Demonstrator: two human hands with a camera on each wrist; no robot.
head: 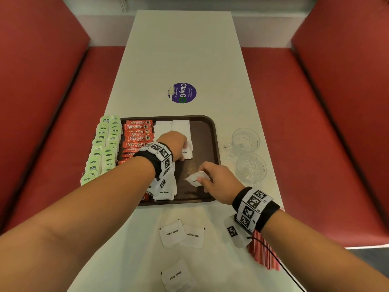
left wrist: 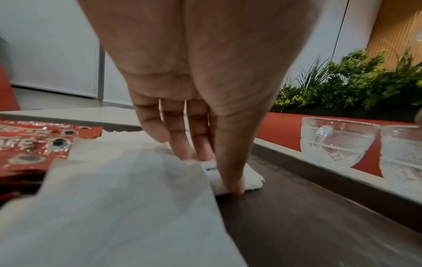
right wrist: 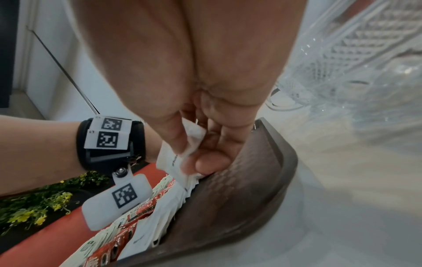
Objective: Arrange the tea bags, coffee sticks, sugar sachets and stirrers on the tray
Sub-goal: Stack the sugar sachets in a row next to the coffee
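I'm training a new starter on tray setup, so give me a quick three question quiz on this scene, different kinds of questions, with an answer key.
1. True or false: the right hand is pinching a white sugar sachet above the brown tray.
2. Multiple choice: what do the left hand fingers press on? A) Nescafe coffee sticks B) the row of white sugar sachets C) a glass cup
3. Fill in: how many loose White Sugar sachets lie on the table nearer the person than the tray?

Key: 1 true. 2 B. 3 three.
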